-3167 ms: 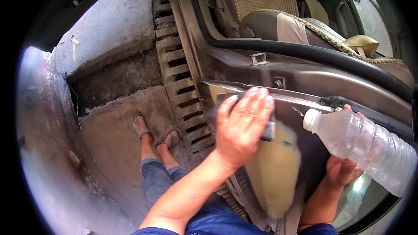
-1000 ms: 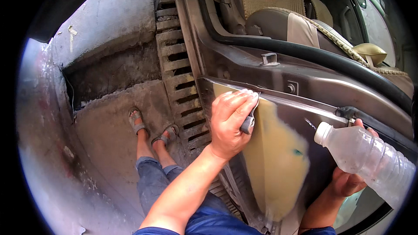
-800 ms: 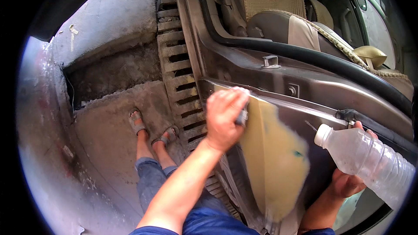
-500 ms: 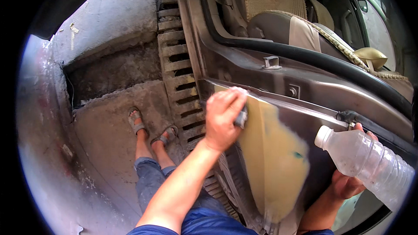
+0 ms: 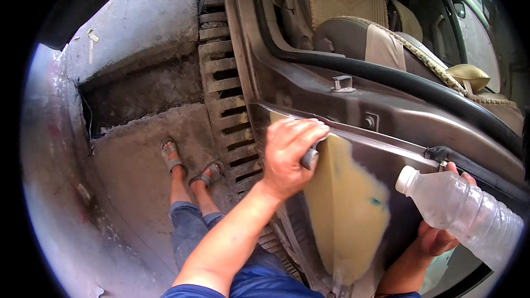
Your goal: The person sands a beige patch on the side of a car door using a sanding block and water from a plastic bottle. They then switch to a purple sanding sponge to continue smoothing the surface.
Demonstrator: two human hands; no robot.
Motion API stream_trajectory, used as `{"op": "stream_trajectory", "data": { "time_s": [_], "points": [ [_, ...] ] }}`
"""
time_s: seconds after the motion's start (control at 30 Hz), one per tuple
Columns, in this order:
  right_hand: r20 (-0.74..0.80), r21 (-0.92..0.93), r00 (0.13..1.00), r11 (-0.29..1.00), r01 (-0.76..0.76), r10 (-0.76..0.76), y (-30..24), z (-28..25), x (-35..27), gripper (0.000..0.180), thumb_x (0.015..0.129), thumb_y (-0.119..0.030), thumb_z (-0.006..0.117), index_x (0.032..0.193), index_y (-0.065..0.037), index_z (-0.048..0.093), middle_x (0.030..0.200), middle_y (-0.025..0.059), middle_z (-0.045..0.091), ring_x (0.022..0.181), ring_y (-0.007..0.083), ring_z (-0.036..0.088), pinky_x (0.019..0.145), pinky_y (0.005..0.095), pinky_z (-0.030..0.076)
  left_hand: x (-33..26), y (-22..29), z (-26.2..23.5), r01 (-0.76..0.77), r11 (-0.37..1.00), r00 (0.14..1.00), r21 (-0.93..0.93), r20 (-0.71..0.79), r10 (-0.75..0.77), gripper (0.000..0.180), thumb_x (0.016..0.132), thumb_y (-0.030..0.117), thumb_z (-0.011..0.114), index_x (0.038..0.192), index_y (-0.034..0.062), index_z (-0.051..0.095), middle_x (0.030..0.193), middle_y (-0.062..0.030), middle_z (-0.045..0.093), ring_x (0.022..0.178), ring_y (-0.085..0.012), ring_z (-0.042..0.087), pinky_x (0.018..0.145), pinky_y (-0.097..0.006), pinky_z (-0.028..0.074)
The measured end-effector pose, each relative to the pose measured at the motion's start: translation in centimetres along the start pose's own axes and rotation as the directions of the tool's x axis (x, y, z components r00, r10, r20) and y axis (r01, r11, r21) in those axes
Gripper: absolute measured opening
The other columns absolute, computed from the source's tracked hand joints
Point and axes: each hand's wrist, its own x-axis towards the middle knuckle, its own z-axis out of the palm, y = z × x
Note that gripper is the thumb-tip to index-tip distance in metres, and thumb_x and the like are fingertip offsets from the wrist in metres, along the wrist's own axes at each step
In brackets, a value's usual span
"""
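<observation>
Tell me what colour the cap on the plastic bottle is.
The cap is white; the head view shows it best.

Dressed in a blue top (image 5: pixel 270 285) (short in the sleeves (image 5: pixel 192 291)), with faded blue cropped trousers (image 5: pixel 187 227) and grey, strapped, open-toed sandals (image 5: pixel 175 163).

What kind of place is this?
Probably a repair workshop: the car has a yellowish patch on its brown panel, and a slotted grate runs along the concrete floor.
</observation>
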Motion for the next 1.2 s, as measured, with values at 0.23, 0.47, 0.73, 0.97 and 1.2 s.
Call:
{"op": "stream_trajectory", "data": {
  "time_s": [0.23, 0.47, 0.73, 0.97, 1.2],
  "points": [
    [0.019, -0.183, 0.999, 0.982, -0.046, 0.05, -0.1, -1.5, -0.2, 0.089, 0.083, -0.053, 0.067, 0.143, 0.001, 0.028, 0.135, 0.0247, 0.044, 0.12, 0.043, 0.052, 0.102, 0.0514, 0.043, 0.4, 0.2, -0.6, 0.041, 0.997, 0.998, -0.066, 0.041, -0.038, 0.043, 0.061, -0.008, 0.059, 0.1, 0.0063, 0.068, 0.101, -0.0095, 0.068, 0.097, -0.0276, 0.063, 0.09, -0.037, 0.046],
    [0.107, 0.042, 0.993, 0.998, 0.049, -0.053, 1.2, -2.3, -0.2, 0.088, 0.085, -0.051, 0.065, 0.148, -0.007, 0.022, 0.139, 0.0202, 0.042, 0.123, 0.0457, 0.049, 0.107, 0.0568, 0.036, 0.3, -3.8, -1.6, 0.081, 0.995, 0.991, 0.062, 0.101, -0.087, 0.043, 0.06, -0.007, 0.06, 0.1, 0.0058, 0.068, 0.102, -0.0095, 0.068, 0.098, -0.028, 0.063, 0.091, -0.037, 0.045],
    [0.089, 0.223, 0.994, 0.974, 0.046, -0.067, 2.6, -3.3, -0.6, 0.087, 0.086, -0.051, 0.063, 0.149, -0.008, 0.021, 0.14, 0.0187, 0.042, 0.124, 0.0461, 0.048, 0.108, 0.0567, 0.034, -0.5, -3.9, -1.8, 0.083, 0.985, 0.982, 0.152, 0.155, -0.106, 0.043, 0.061, -0.008, 0.062, 0.101, 0.0067, 0.067, 0.1, -0.0092, 0.069, 0.098, -0.0269, 0.064, 0.092, -0.038, 0.043],
    [0.086, 0.018, 0.995, 0.999, 0.041, -0.042, 2.3, -4.1, -0.9, 0.087, 0.086, -0.052, 0.063, 0.149, -0.008, 0.021, 0.14, 0.0188, 0.041, 0.124, 0.0459, 0.047, 0.109, 0.0567, 0.033, 0.6, -0.7, -1.1, 0.055, 0.998, 0.991, 0.015, 0.125, -0.057, 0.044, 0.06, -0.008, 0.061, 0.101, 0.0076, 0.067, 0.101, -0.0084, 0.068, 0.097, -0.0259, 0.064, 0.092, -0.038, 0.043],
    [0.113, -0.114, 0.993, 0.993, 0.031, -0.018, 1.6, -3.6, -1.0, 0.085, 0.087, -0.053, 0.059, 0.149, -0.009, 0.02, 0.142, 0.0187, 0.04, 0.125, 0.0458, 0.047, 0.11, 0.0559, 0.033, 0.8, -0.2, -1.1, 0.056, 0.998, 0.989, -0.013, 0.136, -0.054, 0.047, 0.058, -0.009, 0.062, 0.102, 0.0077, 0.067, 0.102, -0.0083, 0.068, 0.098, -0.0267, 0.063, 0.092, -0.038, 0.042]
  ]
}}
